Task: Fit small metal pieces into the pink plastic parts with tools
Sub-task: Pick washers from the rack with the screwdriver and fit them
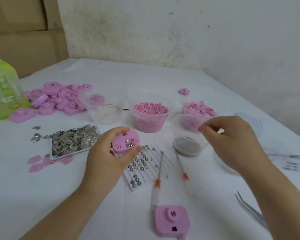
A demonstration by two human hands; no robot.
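My left hand grips a pink plastic part above the table, its open compartment with metal contacts facing up. My right hand hovers over a clear cup of small dark metal pieces, thumb and forefinger pinched together; whether something tiny sits between them cannot be told. A white tray of button cells lies under the left hand. Two screwdrivers with orange collars lie on the table. Another pink part rests near the front edge.
A pile of pink parts lies at the back left beside a green bottle. A tray of metal clips, a clear cup, two cups of pink pieces and tweezers are around.
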